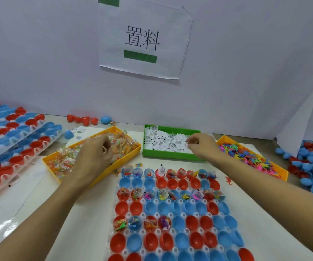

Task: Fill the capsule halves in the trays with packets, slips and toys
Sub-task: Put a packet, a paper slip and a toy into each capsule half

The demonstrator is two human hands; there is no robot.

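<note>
Here, seen from a head-worn camera, a person reaches both arms forward over a white tray [127, 202] of red and blue capsule halves [170, 240]. The left hand [95, 149] hovers over a yellow bin of clear packets [67, 161], fingers curled downward; whether they have hold of a packet cannot be told. The right hand [201, 146] sits at the near right corner of a green bin of white slips [163, 142], fingertips drawn together as if pinching a slip, though none is clearly visible. A second yellow bin of small bright toys [246, 157] lies to the right. Some rows of the tray already hold items; most of the nearer cups look empty. To do this step well, it likely helps to take just one packet and one slip, separating stuck pieces, before carrying them to the next empty cup.
</note>
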